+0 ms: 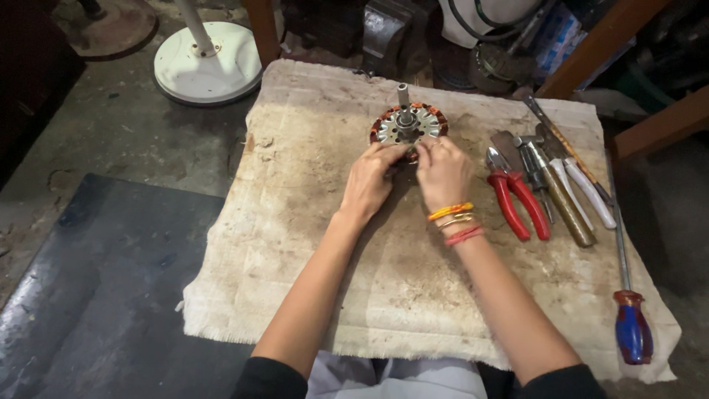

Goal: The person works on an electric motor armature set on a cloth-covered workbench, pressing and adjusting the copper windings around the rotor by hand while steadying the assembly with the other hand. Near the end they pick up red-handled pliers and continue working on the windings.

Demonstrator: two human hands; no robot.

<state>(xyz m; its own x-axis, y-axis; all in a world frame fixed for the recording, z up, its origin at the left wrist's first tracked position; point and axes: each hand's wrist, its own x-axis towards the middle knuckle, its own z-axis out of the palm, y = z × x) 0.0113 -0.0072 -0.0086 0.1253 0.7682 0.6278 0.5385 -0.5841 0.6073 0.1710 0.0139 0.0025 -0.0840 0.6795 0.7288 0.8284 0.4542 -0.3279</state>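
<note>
Down on the stained cloth [310, 244] spread over the floor, both hands met at the near edge of a round motor stator [408, 125], a metal disc ringed with copper-coloured windings and carrying a short upright shaft at its middle. The stator lay flat near the far middle of the cloth. The left hand [367, 179] had its fingers curled and pinched against the stator's near rim, and the right hand [443, 171], with orange, gold and red bangles [454, 222] at the wrist, was likewise bent at the knuckles with its fingertips pressed to the same rim; whatever small piece sat between the two sets of fingertips was hidden by them. Just to the right of the right hand lay red-handled pliers [517, 199], and beside those a cluster of tools: a hammer [550, 185] with a brownish handle and a white-handled tool [587, 188], touching or overlapping one another. A long screwdriver [631, 325] with a blue and red handle rested near the cloth's right edge, well apart from the hands. A white round fan base [208, 65] stood on the floor beyond the cloth's far left corner.
</note>
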